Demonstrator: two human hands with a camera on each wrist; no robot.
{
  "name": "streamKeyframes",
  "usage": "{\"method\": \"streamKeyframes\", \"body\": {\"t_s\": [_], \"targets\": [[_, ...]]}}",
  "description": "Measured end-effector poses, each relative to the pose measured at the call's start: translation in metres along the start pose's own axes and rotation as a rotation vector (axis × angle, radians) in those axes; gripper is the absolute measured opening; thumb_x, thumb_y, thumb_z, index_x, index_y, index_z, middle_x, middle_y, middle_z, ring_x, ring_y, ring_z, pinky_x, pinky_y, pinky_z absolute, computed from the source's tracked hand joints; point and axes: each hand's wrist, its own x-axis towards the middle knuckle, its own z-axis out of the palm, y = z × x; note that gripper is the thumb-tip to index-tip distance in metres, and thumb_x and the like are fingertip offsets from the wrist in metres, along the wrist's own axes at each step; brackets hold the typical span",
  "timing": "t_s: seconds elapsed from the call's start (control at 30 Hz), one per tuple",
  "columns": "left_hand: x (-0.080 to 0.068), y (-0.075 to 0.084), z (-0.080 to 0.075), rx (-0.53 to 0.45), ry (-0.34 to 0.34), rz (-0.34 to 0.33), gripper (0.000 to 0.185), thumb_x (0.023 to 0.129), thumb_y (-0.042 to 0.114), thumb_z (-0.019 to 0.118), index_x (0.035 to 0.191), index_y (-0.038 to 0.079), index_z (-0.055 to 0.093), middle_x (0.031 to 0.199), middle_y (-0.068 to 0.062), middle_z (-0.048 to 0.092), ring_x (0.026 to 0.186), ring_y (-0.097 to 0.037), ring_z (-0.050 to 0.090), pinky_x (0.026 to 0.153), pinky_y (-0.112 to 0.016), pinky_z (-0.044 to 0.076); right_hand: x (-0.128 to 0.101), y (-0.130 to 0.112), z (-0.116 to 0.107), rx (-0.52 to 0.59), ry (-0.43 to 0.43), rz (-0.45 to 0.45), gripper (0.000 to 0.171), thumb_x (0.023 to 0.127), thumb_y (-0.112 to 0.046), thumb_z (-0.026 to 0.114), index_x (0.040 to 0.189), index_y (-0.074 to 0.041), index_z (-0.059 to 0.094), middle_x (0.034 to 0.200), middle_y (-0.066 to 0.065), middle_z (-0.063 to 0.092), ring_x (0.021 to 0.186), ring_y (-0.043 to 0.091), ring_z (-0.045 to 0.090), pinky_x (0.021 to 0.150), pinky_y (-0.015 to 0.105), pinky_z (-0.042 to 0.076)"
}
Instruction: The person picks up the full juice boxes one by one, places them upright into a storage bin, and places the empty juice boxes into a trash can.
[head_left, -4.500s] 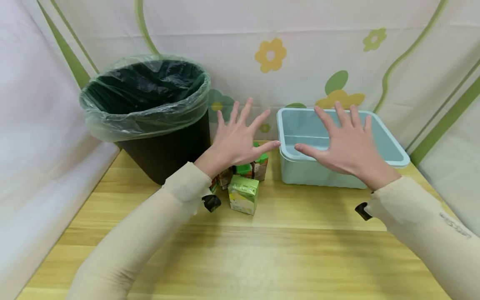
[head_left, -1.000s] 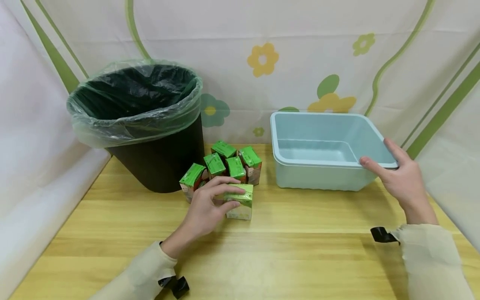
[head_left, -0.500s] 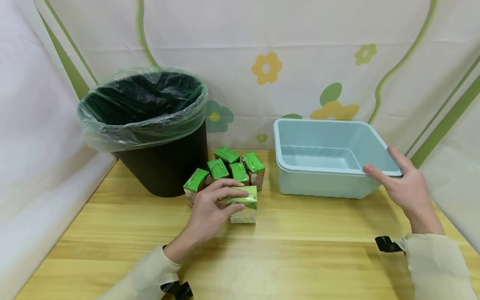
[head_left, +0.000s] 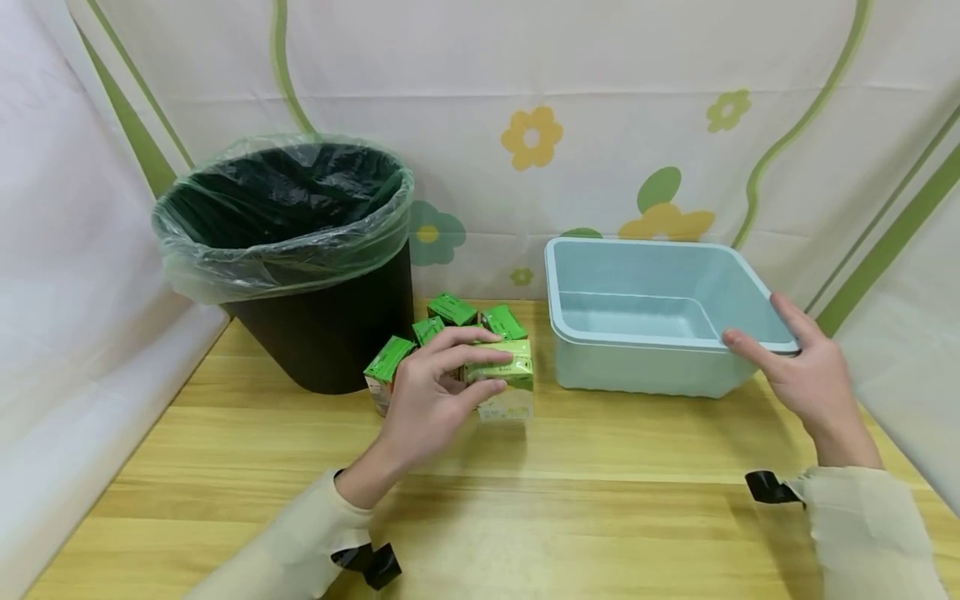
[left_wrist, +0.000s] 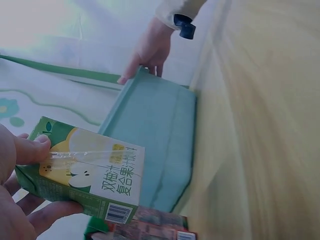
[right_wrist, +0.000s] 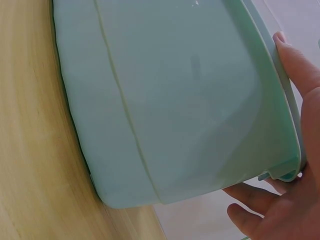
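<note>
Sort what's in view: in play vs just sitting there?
In play:
- left hand gripping the light green juice carton, lifted off the table
- right hand holding the blue tub by its near right corner

Sitting there:
- other cartons clustered by the bin
- lined black bin
- wooden table

Green juice carton (head_left: 507, 385) beside blue tub (head_left: 738, 268)

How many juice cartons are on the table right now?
5: one carton gripped by the left hand; four cartons clustered behind it beside the bin. Others may be hidden.
</note>
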Motion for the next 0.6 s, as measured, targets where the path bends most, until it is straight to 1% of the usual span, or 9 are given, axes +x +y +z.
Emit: {"method": "streamKeyframes", "body": {"t_s": [0.07, 0.13, 0.27, 0.43, 0.53, 0.6], "targets": [[0.006, 0.003, 0.001, 0.002, 0.011, 0.007, 0.028, 0.086, 0.006, 0.087, 0.113, 0.016, 0.084, 0.129, 0.001, 0.072, 0.110, -0.013, 0.071, 0.065, -0.026, 0.062, 0.000, 0.000, 0.000, 0.002, 0.001, 0.000, 0.091, 0.100, -0.051, 0.069, 0.168, -0.046, 0.009, 0.180, -0.005, -0.001, 0.167, 0.036, 0.000, 0.132, 0.061, 0.009], [0.013, 0.006, 0.002, 0.003, 0.022, 0.018, 0.028, 0.086, 0.006, 0.087, 0.113, 0.015, 0.084, 0.129, 0.001, 0.071, 0.111, -0.013, 0.071, 0.064, -0.026, 0.062, 0.000, 0.000, 0.000, 0.005, 0.002, -0.001, 0.091, 0.100, -0.051, 0.069, 0.168, -0.046, 0.009, 0.180, -0.005, -0.001, 0.167, 0.036, 0.000, 0.133, 0.060, 0.009], [0.024, 0.012, 0.003, -0.001, 0.051, 0.034, 0.026, 0.087, 0.005, 0.086, 0.112, 0.013, 0.084, 0.129, 0.001, 0.071, 0.107, -0.012, 0.071, 0.061, -0.028, 0.062, 0.001, 0.000, -0.001, 0.006, 0.003, 0.002, 0.091, 0.100, -0.051, 0.069, 0.168, -0.046, 0.009, 0.180, -0.005, -0.001, 0.167, 0.035, 0.000, 0.133, 0.059, 0.010], [0.036, 0.019, 0.004, -0.007, 0.078, 0.038, 0.024, 0.089, 0.005, 0.085, 0.112, 0.011, 0.084, 0.128, 0.002, 0.072, 0.103, -0.011, 0.069, 0.057, -0.028, 0.060, 0.001, -0.001, 0.000, -0.001, 0.001, 0.004, 0.091, 0.099, -0.052, 0.069, 0.168, -0.046, 0.009, 0.180, -0.003, 0.000, 0.167, 0.037, 0.001, 0.132, 0.061, 0.011], [0.042, 0.023, 0.004, -0.014, 0.092, 0.038, 0.024, 0.089, 0.006, 0.085, 0.112, 0.011, 0.084, 0.129, 0.001, 0.072, 0.105, -0.011, 0.069, 0.058, -0.028, 0.060, 0.001, -0.001, 0.000, 0.001, 0.000, 0.004, 0.091, 0.100, -0.052, 0.069, 0.168, -0.046, 0.009, 0.180, -0.004, -0.001, 0.167, 0.037, 0.001, 0.132, 0.062, 0.011], [0.047, 0.025, 0.005, -0.023, 0.102, 0.040, 0.024, 0.089, 0.006, 0.084, 0.113, 0.011, 0.083, 0.129, 0.000, 0.072, 0.109, -0.010, 0.069, 0.057, -0.027, 0.059, 0.001, -0.001, 0.000, 0.001, -0.001, 0.006, 0.091, 0.100, -0.052, 0.069, 0.168, -0.047, 0.009, 0.180, -0.005, -0.001, 0.167, 0.037, 0.002, 0.132, 0.062, 0.012]]}}
